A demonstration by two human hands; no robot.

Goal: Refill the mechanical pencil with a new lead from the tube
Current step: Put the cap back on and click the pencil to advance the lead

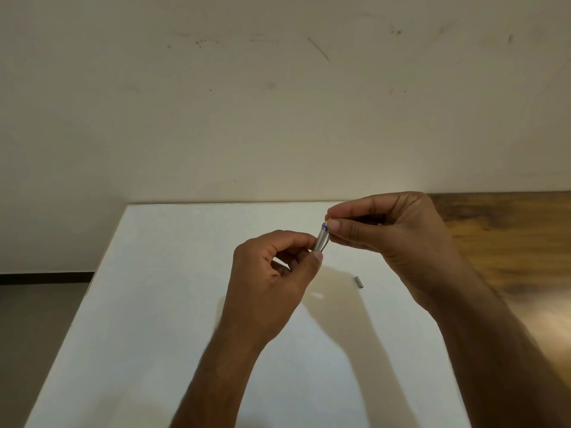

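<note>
My left hand point(272, 273) grips a silver mechanical pencil point(319, 240) above the white board point(173, 288), with only its upper end showing past the fingers. A blue ring and a small white piece sit at the pencil's top end. My right hand point(392, 236) pinches at that white tip with thumb and forefinger. A small dark piece shows inside the right hand's curled fingers; I cannot tell what it is. A short grey metal cap point(358, 282) lies on the board to the right. A small clear piece point(318, 295) lies on the board below the hands.
The white board lies on a wooden table point(506, 242) that shows at the right. A pale wall point(278, 103) stands right behind the board. At the left the floor point(37, 319) lies below the board's edge.
</note>
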